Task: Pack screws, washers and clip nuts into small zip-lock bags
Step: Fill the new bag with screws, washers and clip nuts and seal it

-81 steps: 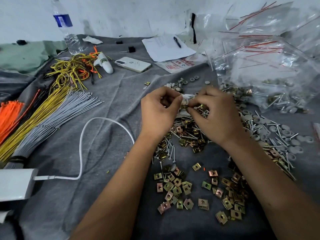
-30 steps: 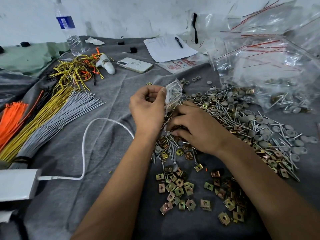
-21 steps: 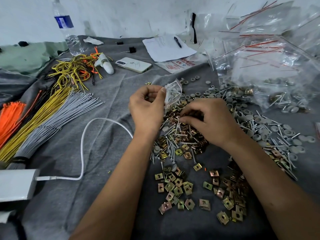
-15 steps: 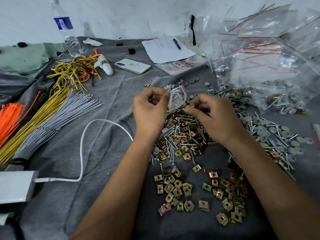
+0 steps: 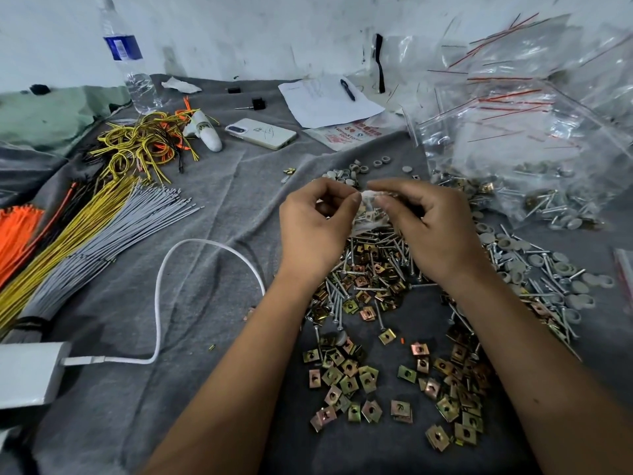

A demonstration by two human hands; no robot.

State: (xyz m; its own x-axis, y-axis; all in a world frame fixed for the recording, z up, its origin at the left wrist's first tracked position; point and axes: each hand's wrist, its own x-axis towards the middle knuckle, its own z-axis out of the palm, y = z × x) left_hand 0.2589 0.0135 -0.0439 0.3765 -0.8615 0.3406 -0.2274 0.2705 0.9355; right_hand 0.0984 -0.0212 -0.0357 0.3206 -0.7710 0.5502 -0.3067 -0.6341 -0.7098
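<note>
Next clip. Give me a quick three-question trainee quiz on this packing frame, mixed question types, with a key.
1. True or false: both hands, left and right, pinch the small zip-lock bag.
2. Which lies nearest the camera? A) clip nuts B) phone C) water bottle
3. Fill in: the pen lies on a sheet of ____.

Key: 1 true; 2 A; 3 paper.
</note>
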